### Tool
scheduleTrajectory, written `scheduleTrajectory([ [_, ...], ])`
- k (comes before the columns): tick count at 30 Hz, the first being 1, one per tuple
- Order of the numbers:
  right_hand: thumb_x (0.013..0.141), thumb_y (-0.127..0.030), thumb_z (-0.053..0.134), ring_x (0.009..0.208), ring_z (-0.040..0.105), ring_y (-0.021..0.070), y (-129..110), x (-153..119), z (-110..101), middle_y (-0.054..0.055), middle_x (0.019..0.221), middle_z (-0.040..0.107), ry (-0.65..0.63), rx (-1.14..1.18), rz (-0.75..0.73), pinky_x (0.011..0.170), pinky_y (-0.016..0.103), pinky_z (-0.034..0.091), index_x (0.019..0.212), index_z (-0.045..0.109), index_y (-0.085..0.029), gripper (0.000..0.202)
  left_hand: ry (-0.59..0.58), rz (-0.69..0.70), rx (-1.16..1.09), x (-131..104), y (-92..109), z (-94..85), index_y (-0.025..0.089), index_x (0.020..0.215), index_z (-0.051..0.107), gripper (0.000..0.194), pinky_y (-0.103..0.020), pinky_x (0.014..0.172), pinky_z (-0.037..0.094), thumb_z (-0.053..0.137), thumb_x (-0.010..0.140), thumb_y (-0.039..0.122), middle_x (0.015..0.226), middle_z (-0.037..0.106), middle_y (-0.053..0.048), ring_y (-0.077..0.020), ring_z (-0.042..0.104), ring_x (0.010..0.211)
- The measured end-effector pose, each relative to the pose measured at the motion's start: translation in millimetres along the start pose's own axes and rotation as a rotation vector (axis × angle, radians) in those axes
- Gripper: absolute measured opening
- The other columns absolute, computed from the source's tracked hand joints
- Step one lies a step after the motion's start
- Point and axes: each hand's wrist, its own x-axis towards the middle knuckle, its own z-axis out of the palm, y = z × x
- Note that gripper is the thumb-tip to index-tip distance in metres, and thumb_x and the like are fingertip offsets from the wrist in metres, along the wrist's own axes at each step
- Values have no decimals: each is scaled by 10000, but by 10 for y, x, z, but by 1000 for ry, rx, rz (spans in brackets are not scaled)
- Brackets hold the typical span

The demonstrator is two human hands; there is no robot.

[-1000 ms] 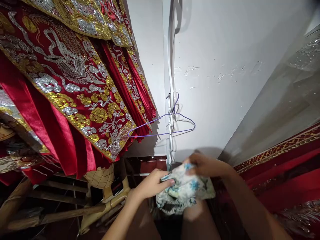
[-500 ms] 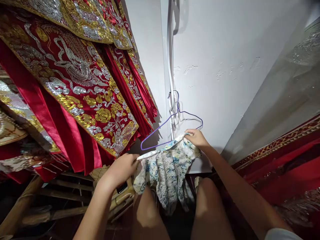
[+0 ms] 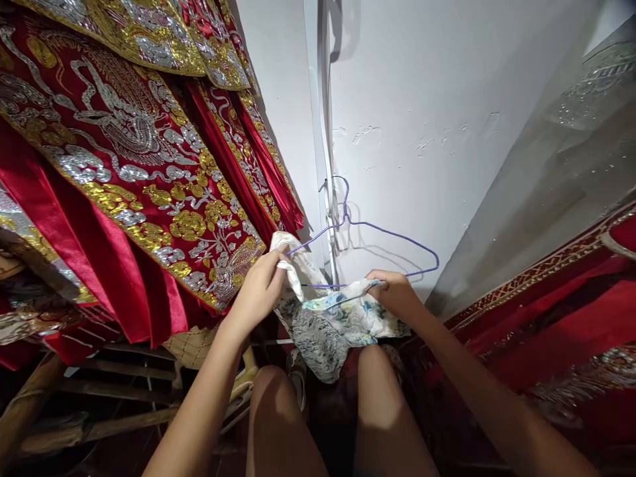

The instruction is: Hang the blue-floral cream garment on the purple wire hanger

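A purple hanger [image 3: 395,234] hangs by its hook from a white strip on the wall. A white garment with blue and yellow flowers [image 3: 348,318] is draped below it. At the hanger's left end, my left hand [image 3: 263,275] is closed on the garment's white edge, with some cloth rising behind the hanger's left arm. My right hand [image 3: 392,288] pinches the upper edge near the hanger's bottom bar, on the right. The hanger's left tip is hidden by my left hand and the cloth; its right end is bare.
Red cloth with gold and silver embroidery [image 3: 189,225] hangs at the left. Below it stands a bamboo frame [image 3: 129,391]. The white wall [image 3: 397,86] rises ahead, and more red fabric [image 3: 561,331] lies at the right. My knees are below the garment.
My left hand has moved up, carrying the garment's left edge to the hanger's left end. The hanger has swung, its right end now further right and lower. The camera view has shifted slightly.
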Motion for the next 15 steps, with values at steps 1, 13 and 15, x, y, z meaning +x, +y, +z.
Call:
scheduleTrajectory([
  [1, 717, -191, 575, 605, 527, 152, -27, -45, 41, -18, 644, 644, -12, 11, -31, 564, 252, 383, 740, 727, -211, 155, 35, 20, -4, 62, 33, 36, 205, 1019, 615, 232, -461, 1047, 425, 394, 950, 225, 1352, 650, -113, -285, 573, 1246],
  [13, 755, -312, 736, 716, 597, 177, -72, -105, -580, 13, 893, 730, 378, -78, 57, 612, 259, 452, 1456, 554, -243, 727, 199, 111, 52, 263, -129, 183, 207, 1170, 671, 391, -370, 907, 438, 378, 928, 117, 1076, 688, -72, -242, 584, 1010],
  [15, 754, -370, 755, 834, 639, 219, -187, -21, -753, 55, 947, 742, 262, -115, 125, 647, 264, 468, 1221, 738, -200, 498, 213, 102, 55, 303, -131, 167, 213, 1121, 681, 357, -371, 905, 439, 387, 936, 134, 1056, 676, -71, -244, 588, 1010],
])
